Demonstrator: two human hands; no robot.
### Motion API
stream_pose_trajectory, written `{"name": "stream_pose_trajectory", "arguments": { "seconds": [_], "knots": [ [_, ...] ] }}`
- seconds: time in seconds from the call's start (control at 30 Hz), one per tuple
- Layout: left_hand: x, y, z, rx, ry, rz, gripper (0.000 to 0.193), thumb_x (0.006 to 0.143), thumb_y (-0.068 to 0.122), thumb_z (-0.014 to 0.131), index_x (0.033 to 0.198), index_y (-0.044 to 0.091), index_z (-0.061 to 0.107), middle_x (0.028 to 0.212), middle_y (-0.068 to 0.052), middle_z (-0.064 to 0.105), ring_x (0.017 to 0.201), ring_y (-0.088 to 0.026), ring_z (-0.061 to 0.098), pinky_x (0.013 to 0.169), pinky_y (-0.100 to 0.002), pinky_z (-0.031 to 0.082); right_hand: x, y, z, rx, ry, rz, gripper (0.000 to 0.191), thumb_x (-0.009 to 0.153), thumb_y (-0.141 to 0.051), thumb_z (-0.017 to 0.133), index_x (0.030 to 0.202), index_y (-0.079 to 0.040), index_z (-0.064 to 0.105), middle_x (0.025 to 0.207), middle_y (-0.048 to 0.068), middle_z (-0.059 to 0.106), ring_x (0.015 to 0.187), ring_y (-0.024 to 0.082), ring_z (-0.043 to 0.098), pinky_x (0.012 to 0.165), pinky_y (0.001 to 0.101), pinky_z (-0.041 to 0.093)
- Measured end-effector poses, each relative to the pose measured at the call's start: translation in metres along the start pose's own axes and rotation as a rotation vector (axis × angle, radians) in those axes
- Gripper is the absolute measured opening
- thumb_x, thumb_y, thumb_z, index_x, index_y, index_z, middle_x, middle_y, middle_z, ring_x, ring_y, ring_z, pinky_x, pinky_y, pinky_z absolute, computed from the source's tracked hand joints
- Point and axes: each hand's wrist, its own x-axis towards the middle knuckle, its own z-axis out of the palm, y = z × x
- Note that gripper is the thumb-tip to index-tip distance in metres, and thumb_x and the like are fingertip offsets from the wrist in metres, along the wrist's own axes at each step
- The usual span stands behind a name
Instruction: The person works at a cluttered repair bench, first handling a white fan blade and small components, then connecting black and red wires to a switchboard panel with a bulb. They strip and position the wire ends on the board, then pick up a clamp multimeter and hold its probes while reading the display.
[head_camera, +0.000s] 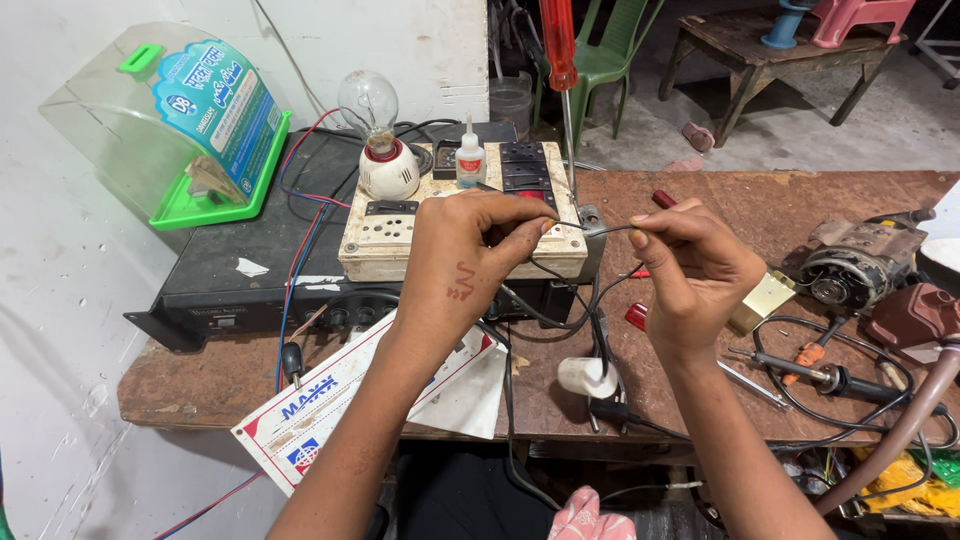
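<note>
Two hands at frame centre: left hand (470, 262) and right hand (690, 272) each pinch an end of a thin black wire (600, 229), held taut above the desk (760, 200), likely for working clearance over the switchboard (400, 240).

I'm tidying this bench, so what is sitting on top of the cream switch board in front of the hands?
On the cream switch board stand a clear bulb in a white holder and a small glue bottle. The left hand covers part of its top, so anything beneath it cannot be seen.
</note>
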Motion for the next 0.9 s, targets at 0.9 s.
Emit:
{"name": "stream_pose_trajectory", "arguments": {
  "seconds": [0.9],
  "knots": [
    [0.0004, 0.0032, -0.0038, -0.002, 0.006, -0.022, 0.016, 0.086, 0.013, 0.075, 0.101, 0.008, 0.081, 0.082, -0.008, 0.080, 0.063, -0.012, 0.073, 0.059, -0.026, 0.056, -0.0006, 0.0038, 0.0016, -0.003, 0.048, 0.049, 0.007, 0.098, 0.007, 0.074, 0.103, 0.004, 0.073, 0.086, 0.006, 0.067, 0.075, 0.008, 0.059, 0.065, 0.0183, 0.045]
  ]
}}
